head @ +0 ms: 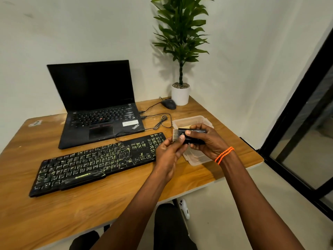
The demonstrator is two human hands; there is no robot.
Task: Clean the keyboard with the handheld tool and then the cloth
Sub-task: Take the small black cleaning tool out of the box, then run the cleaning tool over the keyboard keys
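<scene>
Head view: both hands' grip pinches brush tool (189, 136) over plastic container (194, 158), hiding keyboard (97, 159) corner

black keyboard (97, 162) | grimy keys | black brush tool (191, 137) held above table

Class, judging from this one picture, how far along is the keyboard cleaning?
Barely begun. Done: nothing shows as cleaned; the keyboard is streaked with pale grime between its keys. In hand: the left hand and right hand grip the brush tool above the plastic container, off the keys. Left: brushing, then wiping; no cloth is visible.
</scene>
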